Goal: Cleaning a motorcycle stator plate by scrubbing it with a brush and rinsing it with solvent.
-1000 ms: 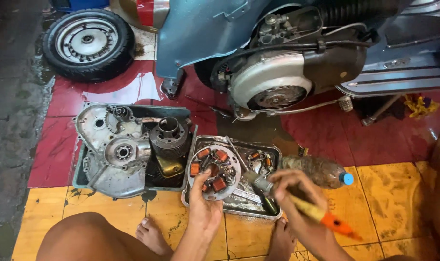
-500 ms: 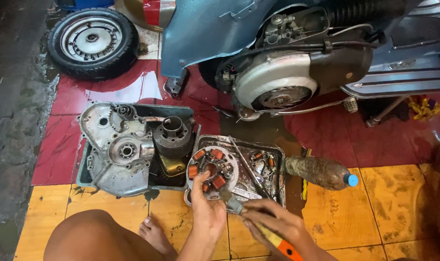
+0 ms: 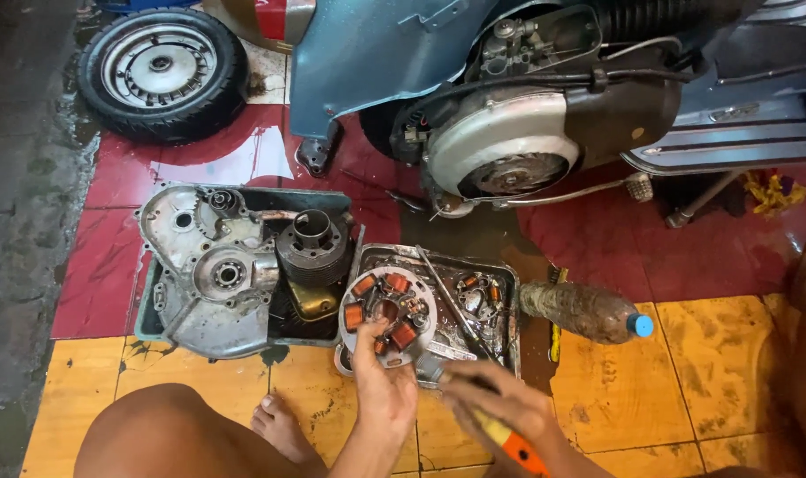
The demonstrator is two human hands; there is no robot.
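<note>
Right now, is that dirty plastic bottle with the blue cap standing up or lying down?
Lying down: the plastic bottle rests on its side on the floor tiles, blue cap pointing right.

Left hand: my left hand (image 3: pixel 383 382) grips the lower edge of the round stator plate (image 3: pixel 387 308), thumb up on its face.
Stator plate: it has orange coils and sits tilted over the left end of the metal tray (image 3: pixel 506 276).
Right hand: my right hand (image 3: pixel 496 403), blurred, grasps an orange-handled tool (image 3: pixel 512 444), at four o'clock from the plate.
Engine case: a grey casing (image 3: pixel 210 276) with a dark cylinder (image 3: pixel 312 241) lies in a tub at nine o'clock from the tray.
Bottle: a grimy plastic bottle (image 3: pixel 587 311) with a blue cap lies at three o'clock.
Scooter: a blue scooter (image 3: pixel 509 97) stands at twelve o'clock, a loose wheel (image 3: pixel 162 71) at ten.
</note>
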